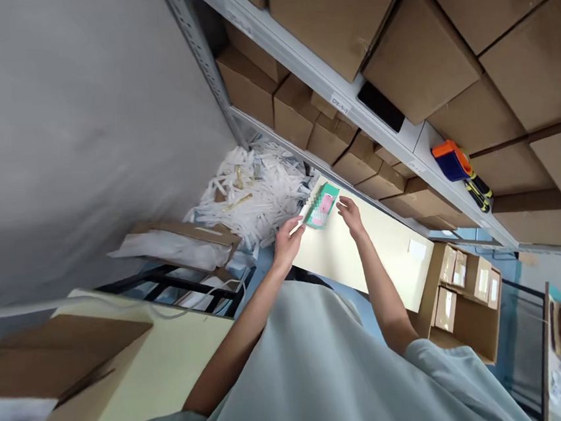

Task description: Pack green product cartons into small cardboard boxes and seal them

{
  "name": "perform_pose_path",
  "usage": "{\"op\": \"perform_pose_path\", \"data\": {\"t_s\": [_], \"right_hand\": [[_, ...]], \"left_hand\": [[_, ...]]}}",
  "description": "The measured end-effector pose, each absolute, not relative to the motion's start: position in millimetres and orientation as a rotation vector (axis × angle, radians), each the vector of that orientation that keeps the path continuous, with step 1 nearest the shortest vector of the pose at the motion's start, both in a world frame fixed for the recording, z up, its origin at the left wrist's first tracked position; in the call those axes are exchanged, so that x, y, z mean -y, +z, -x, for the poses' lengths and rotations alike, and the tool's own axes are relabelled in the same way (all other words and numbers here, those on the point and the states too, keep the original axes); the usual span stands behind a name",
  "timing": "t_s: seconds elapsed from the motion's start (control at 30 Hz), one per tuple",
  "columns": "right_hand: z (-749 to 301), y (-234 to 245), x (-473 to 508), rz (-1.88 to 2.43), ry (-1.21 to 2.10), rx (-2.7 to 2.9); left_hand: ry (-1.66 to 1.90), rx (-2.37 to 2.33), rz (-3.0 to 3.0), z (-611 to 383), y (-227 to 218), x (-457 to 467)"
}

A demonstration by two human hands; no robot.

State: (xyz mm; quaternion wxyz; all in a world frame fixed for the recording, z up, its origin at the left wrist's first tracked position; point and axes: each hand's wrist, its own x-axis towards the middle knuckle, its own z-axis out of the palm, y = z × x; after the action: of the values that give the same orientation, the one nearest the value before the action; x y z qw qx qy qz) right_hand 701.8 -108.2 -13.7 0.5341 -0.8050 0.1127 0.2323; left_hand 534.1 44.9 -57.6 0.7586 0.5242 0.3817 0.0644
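Observation:
A small green box with a pink front (322, 208) sits over the far end of a pale yellow tabletop (364, 255); part of it is blurred by pixels. At its near left corner is my left hand (289, 239), fingers stretched toward it with a slight gap between thumb and forefinger. Whether those fingertips touch the box I cannot tell. On the other side, my right hand (351, 215) is bent toward the box's right edge, fingers apart and holding nothing.
White paper strips (258, 189) are heaped beyond the table. Metal shelving (339, 102) full of cardboard boxes runs along the right, bearing a dark phone-like slab (380, 106) and an orange-and-blue tape dispenser (451, 159). An open carton (487, 323) stands at the table's right end.

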Motion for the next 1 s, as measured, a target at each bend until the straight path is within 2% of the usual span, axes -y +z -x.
{"op": "perform_pose_path", "data": {"t_s": [0.23, 0.37, 0.6, 0.73, 1.0], "right_hand": [[-631.1, 44.4, 132.9, 1.787, 0.676, 0.119], [-577.0, 57.5, 141.1, 1.692, 0.850, 0.270], [-479.2, 50.1, 121.1, 1.539, 1.322, 0.601], [-426.6, 46.7, 111.0, 1.365, 1.529, 0.886], [-314.3, 6.0, 94.8, 1.387, 1.747, 1.097]], "left_hand": [[0.389, -0.910, -1.089, -465.2, -15.8, -44.4], [0.505, -1.044, -1.109, -393.1, 1.9, -24.2], [0.629, -1.313, -1.184, -223.6, 62.6, 71.4], [0.697, -1.340, -1.208, -165.0, 90.0, 119.5], [0.845, -1.418, -1.168, -100.2, 79.6, 107.5]]}}
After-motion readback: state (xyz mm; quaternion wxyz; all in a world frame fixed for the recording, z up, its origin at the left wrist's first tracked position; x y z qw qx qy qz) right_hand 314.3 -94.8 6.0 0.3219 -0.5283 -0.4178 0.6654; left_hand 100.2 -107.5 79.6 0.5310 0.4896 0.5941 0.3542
